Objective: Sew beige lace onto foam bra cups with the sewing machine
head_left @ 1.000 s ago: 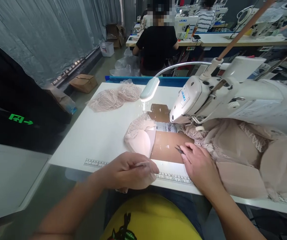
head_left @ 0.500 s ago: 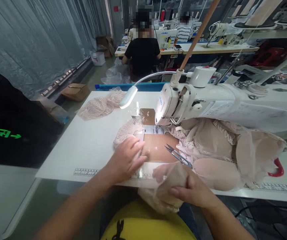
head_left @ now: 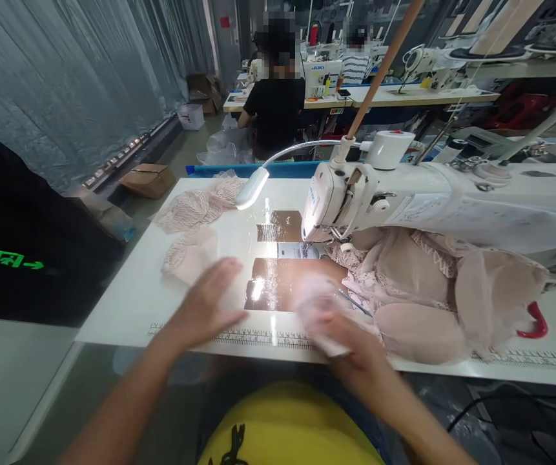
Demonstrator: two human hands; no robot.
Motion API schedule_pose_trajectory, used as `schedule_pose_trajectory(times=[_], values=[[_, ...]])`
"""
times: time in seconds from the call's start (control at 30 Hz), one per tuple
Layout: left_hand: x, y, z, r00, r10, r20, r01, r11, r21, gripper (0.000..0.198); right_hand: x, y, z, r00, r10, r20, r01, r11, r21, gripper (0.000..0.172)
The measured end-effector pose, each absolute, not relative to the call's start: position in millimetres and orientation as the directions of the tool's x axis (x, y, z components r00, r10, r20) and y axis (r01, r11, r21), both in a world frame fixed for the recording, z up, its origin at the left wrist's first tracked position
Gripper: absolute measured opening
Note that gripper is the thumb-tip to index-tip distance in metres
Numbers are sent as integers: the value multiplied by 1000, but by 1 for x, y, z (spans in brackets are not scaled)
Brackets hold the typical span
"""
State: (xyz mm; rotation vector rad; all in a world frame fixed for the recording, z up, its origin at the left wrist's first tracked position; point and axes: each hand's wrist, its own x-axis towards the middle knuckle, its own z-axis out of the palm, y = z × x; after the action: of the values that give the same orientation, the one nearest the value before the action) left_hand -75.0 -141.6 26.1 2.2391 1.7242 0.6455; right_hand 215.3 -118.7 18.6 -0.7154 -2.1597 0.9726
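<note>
My left hand (head_left: pixel 210 302) is above the left part of the table with its fingers spread, holding nothing. Just beyond its fingertips lies a pale pink lace piece (head_left: pixel 188 252). My right hand (head_left: pixel 343 329), smeared by motion, grips a pale fabric piece (head_left: pixel 314 297) whose shape is too blurred to make out. Partly hidden behind that hand are dark thread snips (head_left: pixel 355 302). The sewing machine's head (head_left: pixel 329 200) stands over the metal needle plate (head_left: pixel 294 250). To the right, a heap of beige padded cups and lace (head_left: pixel 418 290) lies below the machine arm.
Another lace piece (head_left: pixel 197 206) rests at the table's back left. A lamp (head_left: pixel 252 188) on a bent neck hangs over the white table (head_left: pixel 123 303), which has a printed ruler along its front edge. A red handle (head_left: pixel 534 321) pokes out at right. A person (head_left: pixel 278 110) sits ahead.
The lace piece beside the needle plate has moved left, and my left hand has drawn back from it. My right hand has lifted its fabric from the lap to above the tabletop.
</note>
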Motion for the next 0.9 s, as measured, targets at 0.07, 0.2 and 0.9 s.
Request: schedule_pose_trajectory(times=[0.07,0.2,0.9], values=[[-44,-151,36,471,881,47,626,-372,685,85,196,-126,20,-704,602,377,80,595,-800,20],[-2,-163,36,534,845,2,306,-195,932,49,176,-127,30,-641,587,494,79,691,-718,26],[-15,-158,31,729,684,15,-290,289,912,81,192,-108,15,-832,522,-188,29,-297,-954,32]])
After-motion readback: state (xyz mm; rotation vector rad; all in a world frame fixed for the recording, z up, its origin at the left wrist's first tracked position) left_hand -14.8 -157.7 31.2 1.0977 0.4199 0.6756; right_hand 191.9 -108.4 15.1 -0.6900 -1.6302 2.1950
